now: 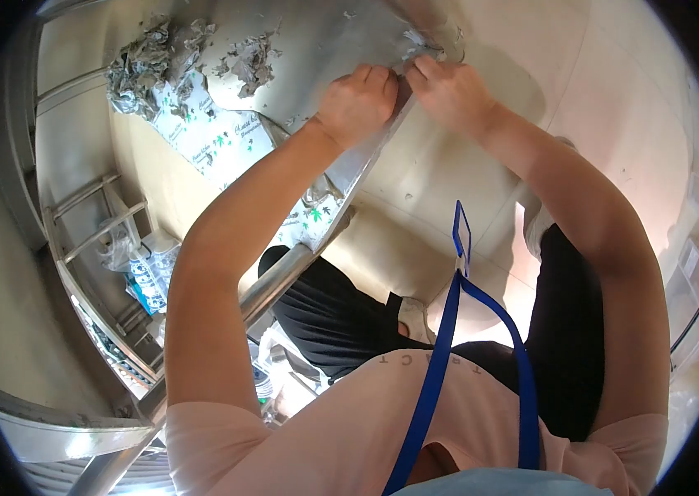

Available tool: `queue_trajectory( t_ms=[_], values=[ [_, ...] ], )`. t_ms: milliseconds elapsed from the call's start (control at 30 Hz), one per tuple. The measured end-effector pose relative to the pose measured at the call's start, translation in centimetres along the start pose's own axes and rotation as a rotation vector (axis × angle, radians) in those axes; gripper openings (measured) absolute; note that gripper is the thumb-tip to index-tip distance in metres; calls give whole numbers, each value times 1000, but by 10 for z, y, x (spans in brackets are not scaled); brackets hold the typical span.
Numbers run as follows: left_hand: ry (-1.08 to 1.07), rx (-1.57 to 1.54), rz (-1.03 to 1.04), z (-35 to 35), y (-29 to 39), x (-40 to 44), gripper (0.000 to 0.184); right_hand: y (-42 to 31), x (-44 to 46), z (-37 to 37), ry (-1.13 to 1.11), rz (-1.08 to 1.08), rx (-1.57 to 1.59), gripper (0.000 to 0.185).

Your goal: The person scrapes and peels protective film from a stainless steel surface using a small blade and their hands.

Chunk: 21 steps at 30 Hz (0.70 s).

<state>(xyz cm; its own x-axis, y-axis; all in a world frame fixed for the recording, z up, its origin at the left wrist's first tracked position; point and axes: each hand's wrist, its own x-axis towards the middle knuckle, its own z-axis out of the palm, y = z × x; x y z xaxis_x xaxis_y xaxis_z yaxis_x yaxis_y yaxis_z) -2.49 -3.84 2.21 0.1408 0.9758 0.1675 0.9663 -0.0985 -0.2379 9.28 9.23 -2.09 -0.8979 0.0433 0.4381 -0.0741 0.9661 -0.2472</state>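
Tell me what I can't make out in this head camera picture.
All in the head view:
- What, if anything, the left hand and right hand hold: hidden by their own fingers.
- Badge: its face is turned nearly edge-on.
- Leaf-print sheet: smallest print too small.
- Metal surface: cut off by the top edge.

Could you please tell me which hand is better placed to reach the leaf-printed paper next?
Probably the left hand: it is nearer the leaf-printed paper, while the right hand is farther away, by the edge of the metal panel.
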Motion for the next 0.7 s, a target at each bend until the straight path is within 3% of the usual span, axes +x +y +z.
queue_trajectory(
  t_ms=[367, 467, 700],
  values=[
    [-92, -14, -42, -4, -4, 5, 8, 2, 6, -2, 8, 10, -45, 14],
    [26, 13, 22, -1, 1, 3, 4, -3, -1, -3, -12, 31, -37, 12],
    [-26, 2, 2, -1, -3, 2, 5, -4, 6, -10, -39, 42, 3, 10]
  ],
)
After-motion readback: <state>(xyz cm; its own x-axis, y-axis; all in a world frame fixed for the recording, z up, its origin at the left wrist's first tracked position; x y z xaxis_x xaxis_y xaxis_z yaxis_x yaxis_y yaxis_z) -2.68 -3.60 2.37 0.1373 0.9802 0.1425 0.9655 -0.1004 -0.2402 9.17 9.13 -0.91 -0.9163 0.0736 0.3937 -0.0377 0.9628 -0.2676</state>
